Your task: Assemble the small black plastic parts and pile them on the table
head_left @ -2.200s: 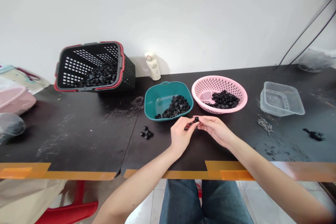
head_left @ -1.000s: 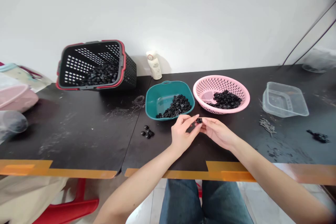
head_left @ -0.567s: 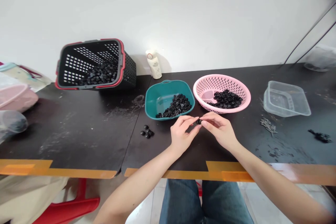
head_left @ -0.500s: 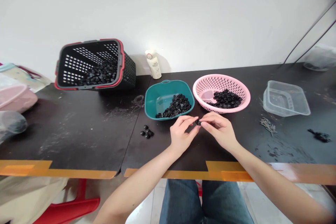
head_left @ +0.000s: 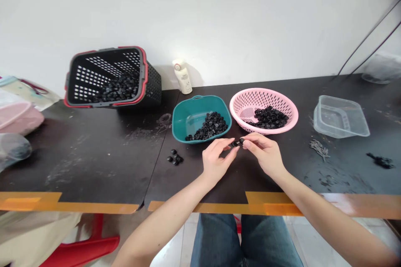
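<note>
Left hand (head_left: 217, 162) and right hand (head_left: 263, 154) pinched one small black plastic part (head_left: 237, 143) between them, fingers (head_left: 226, 144) nearly closed on it. Part was held just above the black bench (head_left: 94, 167), near a teal tub (head_left: 200, 98) of black parts (head_left: 209, 127) and a pink perforated basket (head_left: 265, 91).
</note>
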The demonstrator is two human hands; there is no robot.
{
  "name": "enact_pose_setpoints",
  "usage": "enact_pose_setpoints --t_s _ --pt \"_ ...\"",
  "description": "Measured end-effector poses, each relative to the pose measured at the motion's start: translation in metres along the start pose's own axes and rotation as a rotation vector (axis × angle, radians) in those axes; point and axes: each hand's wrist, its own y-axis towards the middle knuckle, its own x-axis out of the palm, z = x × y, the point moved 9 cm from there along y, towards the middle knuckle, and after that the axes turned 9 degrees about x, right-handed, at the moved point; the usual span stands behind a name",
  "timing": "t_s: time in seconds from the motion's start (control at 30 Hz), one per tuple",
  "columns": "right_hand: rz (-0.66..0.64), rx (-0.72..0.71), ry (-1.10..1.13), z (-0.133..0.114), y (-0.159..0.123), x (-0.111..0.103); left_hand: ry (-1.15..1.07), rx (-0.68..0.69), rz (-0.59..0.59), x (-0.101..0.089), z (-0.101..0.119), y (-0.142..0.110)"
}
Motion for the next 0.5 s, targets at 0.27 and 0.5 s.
enact_pose_setpoints --t_s 0.27,0.5 --pt "-0.029 -0.003 -0.039 -0.0005 -0.0009 0.0051 0.019 0.005 0.004 -0.0002 0.0003 -0.0001" --pt "-0.054 -0.038 -0.089 -0.0033 -0.0023 0.0082 0.024 0.028 -0.009 0.0007 0.002 0.0003"
